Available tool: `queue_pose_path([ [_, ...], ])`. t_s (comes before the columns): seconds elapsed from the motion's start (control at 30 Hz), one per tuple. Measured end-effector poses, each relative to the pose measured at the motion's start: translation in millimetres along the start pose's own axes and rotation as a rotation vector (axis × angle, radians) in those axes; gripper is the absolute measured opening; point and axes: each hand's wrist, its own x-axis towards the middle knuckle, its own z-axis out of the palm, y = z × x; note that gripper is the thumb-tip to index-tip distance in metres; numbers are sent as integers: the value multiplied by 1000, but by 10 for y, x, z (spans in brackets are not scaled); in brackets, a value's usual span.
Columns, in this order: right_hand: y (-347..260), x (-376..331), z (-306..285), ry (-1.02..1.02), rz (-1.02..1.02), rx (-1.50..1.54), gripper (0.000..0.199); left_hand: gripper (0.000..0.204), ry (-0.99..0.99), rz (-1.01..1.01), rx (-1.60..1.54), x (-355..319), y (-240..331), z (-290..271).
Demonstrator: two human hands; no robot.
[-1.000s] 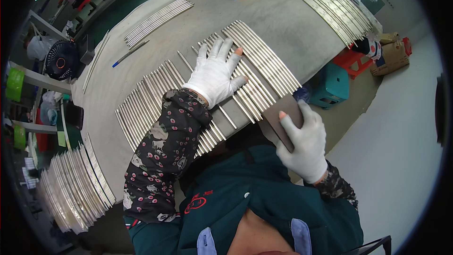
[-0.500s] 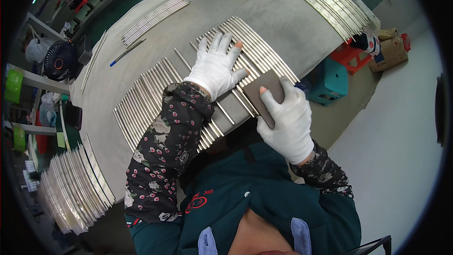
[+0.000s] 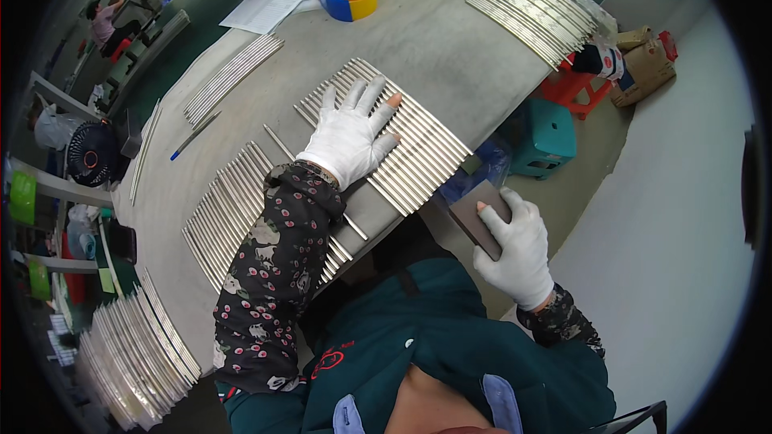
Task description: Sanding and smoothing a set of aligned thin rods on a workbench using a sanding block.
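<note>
Head cam: half a second ago the brown block (image 3: pixel 492 196) was over the rods (image 3: pixel 422 141); now the right hand (image 3: pixel 519 253) has it pinched off the table's (image 3: pixel 458 48) near edge, to the right. Gap in that batch closed up too. Left hand (image 3: pixel 342 141) is spread flat on the rods, well apart from the right. Looks like they're packed tidily now, lone rod (image 3: pixel 354 227) aside.

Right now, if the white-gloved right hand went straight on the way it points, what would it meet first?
Leading with the grey-brown rectangular block in its grip, the right hand would probably meet the slim silver metal rods on the grey table, though depth is unclear.
</note>
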Motion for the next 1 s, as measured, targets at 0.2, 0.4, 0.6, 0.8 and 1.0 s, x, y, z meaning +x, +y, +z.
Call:
queue_pose_path([
  [0.2,90,72,2,113,26,-5,55,55,-25,30,10,207,34,-46],
  [0.4,203,253,17,121,-76,-6,57,54,-8,25,-3,355,50,-7],
  [0.6,352,470,26,125,-218,29,58,55,13,40,10,393,20,32],
  [0.8,408,441,-12,217,-135,48,58,56,6,25,5,401,35,12],
  [1.0,309,551,23,265,-109,21,58,55,31,26,-9,344,22,7],
])
